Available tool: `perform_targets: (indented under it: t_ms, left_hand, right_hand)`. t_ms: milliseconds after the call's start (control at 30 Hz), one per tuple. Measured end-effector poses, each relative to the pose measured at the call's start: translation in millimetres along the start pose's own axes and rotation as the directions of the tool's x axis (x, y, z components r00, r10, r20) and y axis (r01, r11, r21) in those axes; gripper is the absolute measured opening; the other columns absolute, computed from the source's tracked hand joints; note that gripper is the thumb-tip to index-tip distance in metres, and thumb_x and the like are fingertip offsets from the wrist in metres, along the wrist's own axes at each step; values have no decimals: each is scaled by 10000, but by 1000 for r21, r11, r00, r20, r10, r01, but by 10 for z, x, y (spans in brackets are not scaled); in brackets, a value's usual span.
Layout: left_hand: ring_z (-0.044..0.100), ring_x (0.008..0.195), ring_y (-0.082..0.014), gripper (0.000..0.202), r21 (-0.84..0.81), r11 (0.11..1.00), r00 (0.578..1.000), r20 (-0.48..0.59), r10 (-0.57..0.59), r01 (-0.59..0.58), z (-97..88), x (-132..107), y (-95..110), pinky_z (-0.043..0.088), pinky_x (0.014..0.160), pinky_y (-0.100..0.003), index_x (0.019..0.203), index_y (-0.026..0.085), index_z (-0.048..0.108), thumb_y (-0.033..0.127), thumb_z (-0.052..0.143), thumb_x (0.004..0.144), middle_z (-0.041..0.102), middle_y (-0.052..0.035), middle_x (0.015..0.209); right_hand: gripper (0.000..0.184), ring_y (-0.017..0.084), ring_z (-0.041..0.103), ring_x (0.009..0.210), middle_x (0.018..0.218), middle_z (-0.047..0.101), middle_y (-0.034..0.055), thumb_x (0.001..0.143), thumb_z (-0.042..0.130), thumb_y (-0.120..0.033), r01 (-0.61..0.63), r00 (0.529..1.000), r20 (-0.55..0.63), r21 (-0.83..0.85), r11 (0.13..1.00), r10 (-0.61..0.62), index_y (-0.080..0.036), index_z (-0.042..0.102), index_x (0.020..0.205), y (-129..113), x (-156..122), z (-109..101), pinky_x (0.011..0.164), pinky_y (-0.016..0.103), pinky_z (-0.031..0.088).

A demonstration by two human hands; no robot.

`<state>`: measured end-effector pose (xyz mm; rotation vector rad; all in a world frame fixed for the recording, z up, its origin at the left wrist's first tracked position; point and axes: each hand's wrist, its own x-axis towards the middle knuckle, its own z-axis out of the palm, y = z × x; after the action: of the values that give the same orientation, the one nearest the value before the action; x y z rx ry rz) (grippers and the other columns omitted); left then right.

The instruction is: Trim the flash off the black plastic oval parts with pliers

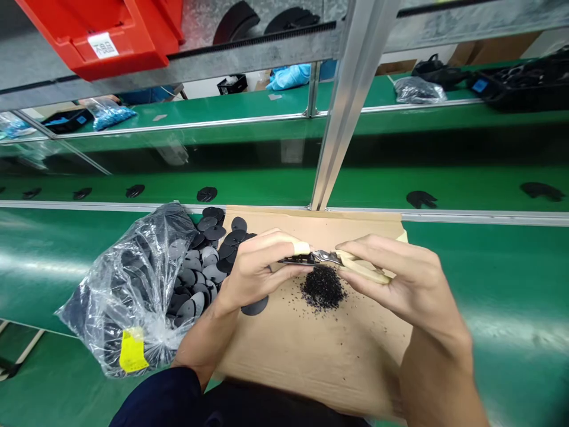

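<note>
My left hand [260,264] is closed on a thin black plastic disc [297,260], held edge-on over a sheet of brown cardboard [311,350]. A pale cot covers its index fingertip. My right hand [395,279] grips cream-handled cutters [351,264] whose metal jaws meet the disc's edge. Right below them lies a small heap of black trimmings [323,287]. One loose black disc [255,306] lies under my left wrist.
A clear plastic bag [128,290] spills several black discs [202,267] at the left of the cardboard. Beyond it a green conveyor belt [267,184] carries single black parts [207,193]. A metal post [342,112] rises ahead; a red bin [106,35] sits on the upper shelf.
</note>
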<state>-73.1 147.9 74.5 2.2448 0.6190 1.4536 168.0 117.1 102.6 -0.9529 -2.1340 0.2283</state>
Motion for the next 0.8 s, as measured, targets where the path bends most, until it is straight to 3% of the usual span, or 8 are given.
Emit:
perform_targets:
  t_ms: [200, 533, 800]
  left_hand:
    - [700, 851, -142, 233, 80, 997, 1000, -2, -19, 19, -33, 10, 2, 576, 776, -252, 1086, 157, 723, 250, 768, 877, 760, -55, 938]
    - [625, 777, -127, 250, 74, 997, 975, 220, 12, -29, 55, -10, 0, 537, 717, -247, 1168, 145, 667, 239, 693, 938, 690, -39, 880]
    - [618, 791, -128, 279, 42, 999, 966, 259, 2, -13, 127, -30, -23, 541, 738, -259, 1210, 154, 659, 247, 682, 948, 689, -40, 899]
  right_hand:
    - [205, 134, 646, 666, 840, 725, 10, 904, 721, -228, -1, 1000, -13, 11, 1000, 1, -234, 686, 1106, 33, 5, -25, 566, 267, 494]
    - [209, 185, 676, 765, 892, 730, 49, 908, 712, -309, -40, 998, 47, -235, 971, 52, -188, 690, 1077, -4, -96, -184, 637, 314, 524]
    - [218, 205, 683, 791, 920, 739, 66, 916, 698, -338, -44, 996, 59, -298, 954, 64, -194, 693, 1080, -21, -134, -245, 644, 325, 523]
